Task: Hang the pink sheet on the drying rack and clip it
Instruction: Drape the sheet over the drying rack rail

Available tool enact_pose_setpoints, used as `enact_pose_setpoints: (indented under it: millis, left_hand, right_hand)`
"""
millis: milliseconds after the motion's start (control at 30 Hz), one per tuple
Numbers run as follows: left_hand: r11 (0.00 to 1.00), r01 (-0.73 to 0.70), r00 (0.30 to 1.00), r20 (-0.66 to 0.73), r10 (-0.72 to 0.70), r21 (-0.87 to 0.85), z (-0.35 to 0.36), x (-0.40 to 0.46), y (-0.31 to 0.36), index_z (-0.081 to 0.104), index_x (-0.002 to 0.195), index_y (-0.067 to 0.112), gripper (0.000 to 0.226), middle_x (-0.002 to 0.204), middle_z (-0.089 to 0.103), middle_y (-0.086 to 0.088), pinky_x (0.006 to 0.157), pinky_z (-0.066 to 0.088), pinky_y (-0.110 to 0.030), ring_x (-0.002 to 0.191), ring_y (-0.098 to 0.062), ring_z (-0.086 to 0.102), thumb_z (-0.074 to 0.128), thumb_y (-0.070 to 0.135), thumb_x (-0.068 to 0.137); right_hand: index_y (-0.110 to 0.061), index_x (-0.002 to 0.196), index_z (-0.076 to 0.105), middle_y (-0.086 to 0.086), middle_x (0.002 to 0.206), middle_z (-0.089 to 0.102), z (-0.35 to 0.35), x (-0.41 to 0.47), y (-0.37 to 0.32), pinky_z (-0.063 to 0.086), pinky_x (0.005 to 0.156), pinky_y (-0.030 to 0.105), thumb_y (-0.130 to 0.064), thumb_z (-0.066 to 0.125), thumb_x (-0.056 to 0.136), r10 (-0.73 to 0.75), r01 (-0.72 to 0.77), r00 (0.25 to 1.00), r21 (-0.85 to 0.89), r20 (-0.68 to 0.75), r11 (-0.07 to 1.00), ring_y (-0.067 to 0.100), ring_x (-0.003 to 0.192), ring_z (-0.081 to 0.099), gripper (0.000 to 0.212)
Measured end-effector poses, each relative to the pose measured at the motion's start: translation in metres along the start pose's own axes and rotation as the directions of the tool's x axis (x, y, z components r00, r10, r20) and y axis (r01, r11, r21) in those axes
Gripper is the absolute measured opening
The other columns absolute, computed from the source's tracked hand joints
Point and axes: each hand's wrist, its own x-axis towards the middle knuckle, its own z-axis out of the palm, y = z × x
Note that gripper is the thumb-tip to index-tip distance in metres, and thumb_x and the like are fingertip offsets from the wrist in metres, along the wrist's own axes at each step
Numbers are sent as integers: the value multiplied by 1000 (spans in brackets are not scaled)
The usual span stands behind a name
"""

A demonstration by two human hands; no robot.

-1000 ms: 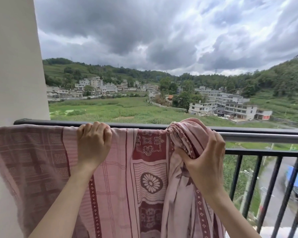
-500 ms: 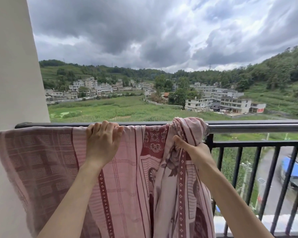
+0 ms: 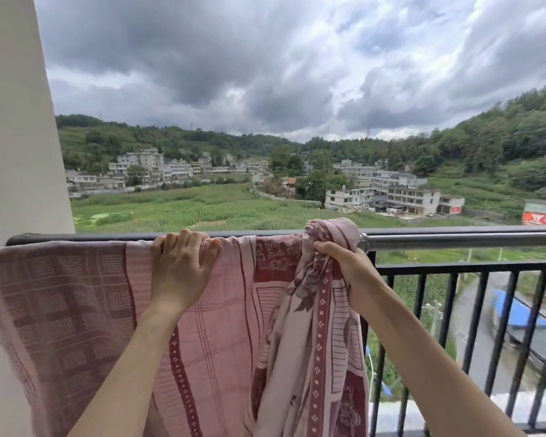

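Pink sheet (image 3: 227,310) drapes the rail (image 3: 454,239); both hands, left (image 3: 180,272) and right (image 3: 344,266), grip it.

place: balcony of a home, upper floor by the look of it; open air, no glass
railing: black metal railing (image 3: 473,310) with vertical bars, a silver pole (image 3: 454,241) running along the top
laundry: pink sheet (image 3: 221,310) draped over the top bar (classic balcony drying spot)
wall: plain pale wall (image 3: 13,121) on the left edge
view: village houses (image 3: 391,193), green fields (image 3: 202,206), wooded hills (image 3: 501,137); road (image 3: 473,326) far below past the bars
sky: heavy grey clouds
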Motion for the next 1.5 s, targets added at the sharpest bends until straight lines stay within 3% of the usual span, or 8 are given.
enact_pose_setpoints:
  millis: [200,367,533,767,867,1067,1233,1500]
  left_hand:
    - [1000,10,999,40,-10,9,-2,1,3,56,103,16,70,102,57,-5,99,20,-41,103,-26,45,6,60,84]
    - [1000,17,998,66,-18,17,-5,3,2,56,104,17,70,104,57,-4,101,20,-42,105,-25,45,5,60,84]
    - [999,42,996,73,-44,26,-5,2,4,55,104,17,70,105,57,-4,102,19,-41,106,-24,45,5,60,82]
    - [995,95,995,35,-95,5,-8,-3,26,58,108,16,46,113,61,-7,107,12,-46,110,-26,50,23,40,89]
    - [996,-50,998,-44,47,-79,2,-11,71,58,113,13,31,118,62,-6,112,4,-48,118,-24,51,42,24,90]
    - [934,-278,952,64,299,-224,18,-12,177,34,137,21,46,145,36,5,116,-3,-38,138,-11,22,29,36,94]
    - [982,-163,981,93,171,-91,46,-13,206,28,138,26,69,135,44,5,115,1,-39,130,-15,32,1,59,84]
    - [998,6,996,85,0,-69,54,-12,218,43,124,23,62,115,51,0,114,7,-42,119,-21,41,6,56,86]
  right_hand:
    - [-6,93,63,4,56,69,-21,10,-26,55,48,27,-10,64,80,-73,99,988,188,-138,977,19,49,66,14]
    - [-4,98,61,8,65,69,-46,12,-35,56,60,32,-7,64,78,-131,179,969,230,-209,957,20,54,67,20]
    - [-4,85,64,5,56,69,-68,10,-25,57,56,30,-6,66,76,-113,155,966,169,-233,973,20,51,67,9]
    - [1,95,68,16,78,72,-81,10,-19,56,74,40,-12,71,74,-83,84,984,2,-160,996,29,67,68,25]
    - [-4,94,70,14,81,73,-81,12,-15,54,81,44,-22,76,71,-65,59,989,-55,-133,997,31,76,69,30]
    - [-8,92,69,11,86,73,-99,14,-16,56,78,37,-41,70,76,-95,86,995,-171,-40,981,24,80,70,37]
    - [-1,98,69,13,87,74,-150,16,-24,58,64,30,-26,67,82,-56,68,995,-141,87,988,23,73,71,29]
    - [-22,83,76,8,94,74,-210,35,-41,55,78,38,-42,55,87,-86,86,992,-3,96,996,24,89,70,29]
